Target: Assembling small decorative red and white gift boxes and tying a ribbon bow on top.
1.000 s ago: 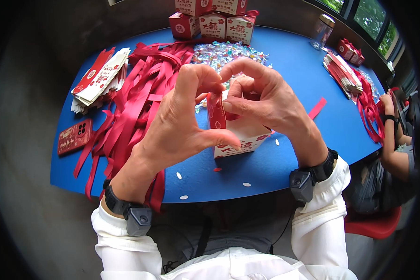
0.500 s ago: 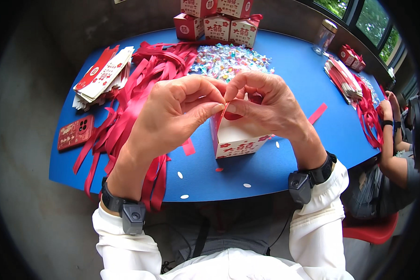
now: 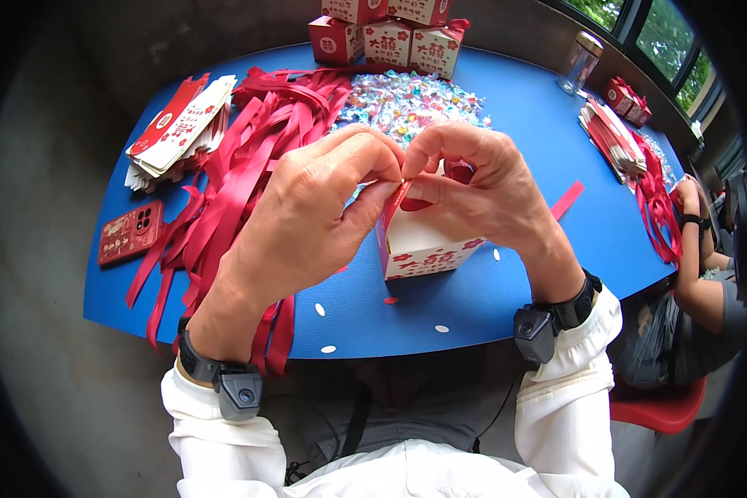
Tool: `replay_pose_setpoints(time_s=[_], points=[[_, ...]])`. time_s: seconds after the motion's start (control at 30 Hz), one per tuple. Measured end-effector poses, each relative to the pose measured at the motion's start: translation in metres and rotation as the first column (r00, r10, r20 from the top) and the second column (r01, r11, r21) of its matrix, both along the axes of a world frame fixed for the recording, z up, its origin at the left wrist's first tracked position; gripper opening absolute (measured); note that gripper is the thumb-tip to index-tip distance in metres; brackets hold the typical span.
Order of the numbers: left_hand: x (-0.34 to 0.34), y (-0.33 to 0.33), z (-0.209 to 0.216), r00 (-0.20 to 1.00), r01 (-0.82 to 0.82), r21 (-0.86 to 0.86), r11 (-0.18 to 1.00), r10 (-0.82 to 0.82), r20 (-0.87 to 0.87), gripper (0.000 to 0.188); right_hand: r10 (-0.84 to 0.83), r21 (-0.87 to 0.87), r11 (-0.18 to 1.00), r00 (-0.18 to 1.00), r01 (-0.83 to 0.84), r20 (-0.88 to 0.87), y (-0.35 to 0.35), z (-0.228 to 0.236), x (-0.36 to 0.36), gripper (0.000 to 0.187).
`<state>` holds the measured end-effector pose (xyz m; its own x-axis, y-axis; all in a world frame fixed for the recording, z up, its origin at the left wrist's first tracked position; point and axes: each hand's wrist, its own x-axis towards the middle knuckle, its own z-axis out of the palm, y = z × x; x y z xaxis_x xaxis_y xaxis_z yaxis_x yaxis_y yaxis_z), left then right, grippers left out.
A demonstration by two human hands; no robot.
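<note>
A small white gift box [image 3: 427,256] with red print and flowers stands on the table in front of me. Its narrow red top flap [image 3: 397,199] rises toward my fingertips. My left hand [image 3: 307,207] is closed, thumb and forefinger pinching at the flap's upper end. Right beside it, my right hand [image 3: 473,187] is closed in a pinch, fingertips meeting the left ones. A dark red ribbon [image 3: 459,172] curls within and beneath my right fingers. The fingers hide exactly where ribbon and flap meet.
Red ribbons [image 3: 232,183] heap at left, beside folded cartons [image 3: 183,124] and a phone [image 3: 131,232]. Wrapped candies [image 3: 415,100] and stacked boxes [image 3: 388,41] lie beyond my hands. A glass jar [image 3: 579,62] stands far right; another person's arm [image 3: 695,266] is at right.
My left hand has turned slightly, its knuckles higher and its fingers more closed over the pinch. The right hand and the box stay almost in place.
</note>
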<state>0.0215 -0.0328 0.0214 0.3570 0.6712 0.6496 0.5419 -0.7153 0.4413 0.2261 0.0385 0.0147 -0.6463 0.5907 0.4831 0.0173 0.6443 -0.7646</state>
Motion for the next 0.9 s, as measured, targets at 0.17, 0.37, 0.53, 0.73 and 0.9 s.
replay_pose_setpoints(time_s=[0.17, 0.37, 0.53, 0.73, 0.9], points=[[0.002, 0.002, -0.006, 1.000, -0.006, -0.040, 0.999, 0.007, 0.031, 0.009, 0.011, 0.013, 1.000, 1.000, -0.010, -0.021, 0.002, -0.001, 0.001, 0.004], [-0.006, 0.003, -0.006, 0.968, 0.087, -0.216, 0.973, -0.031, 0.248, 0.000, 0.046, 0.009, 0.999, 0.999, -0.046, -0.006, 0.000, 0.002, 0.003, 0.010], [-0.010, 0.006, 0.000, 0.809, 0.294, -0.321, 0.900, -0.055, 0.585, 0.012, 0.043, 0.018, 0.999, 0.998, -0.044, 0.050, 0.003, 0.001, 0.005, 0.014], [-0.025, 0.015, -0.003, 0.338, 0.680, -0.140, 0.720, -0.139, 0.931, 0.014, 0.004, 0.010, 1.000, 0.986, -0.006, 0.166, -0.002, 0.013, 0.008, 0.020], [-0.022, 0.013, 0.002, 0.545, 0.548, -0.229, 0.805, -0.136, 0.827, 0.012, 0.022, 0.127, 0.991, 0.979, -0.049, 0.202, 0.000, 0.017, 0.015, 0.026]])
